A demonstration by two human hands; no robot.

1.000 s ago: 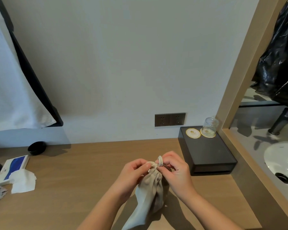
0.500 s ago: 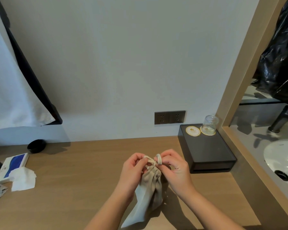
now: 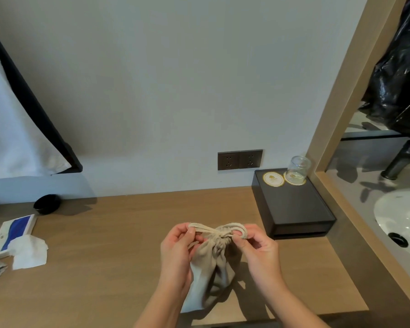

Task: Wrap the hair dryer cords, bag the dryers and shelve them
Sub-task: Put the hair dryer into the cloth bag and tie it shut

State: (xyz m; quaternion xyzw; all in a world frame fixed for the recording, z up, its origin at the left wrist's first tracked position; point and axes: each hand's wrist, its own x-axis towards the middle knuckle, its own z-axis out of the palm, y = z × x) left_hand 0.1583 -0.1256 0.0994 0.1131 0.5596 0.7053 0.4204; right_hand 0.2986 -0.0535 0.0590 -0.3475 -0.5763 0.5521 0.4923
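Observation:
A beige drawstring bag (image 3: 213,263) hangs between my hands over the wooden counter (image 3: 109,245), its mouth gathered tight. My left hand (image 3: 175,252) pinches the left loop of the drawstring (image 3: 199,227). My right hand (image 3: 258,249) pinches the right loop of the same cord. The two loops are pulled apart sideways above the bag's neck. Whatever is inside the bag is hidden by the cloth.
A black box (image 3: 291,204) with two coasters and an upturned glass (image 3: 298,169) stands at the right by the wall socket (image 3: 240,159). A tissue pack (image 3: 14,230), loose tissue (image 3: 29,252) and black dish (image 3: 47,204) lie left. A sink (image 3: 402,214) is far right.
My hands have moved apart, drawing the cord loops out to each side and cinching the bag's mouth. Before, both hands were bunched together at the bag's neck.

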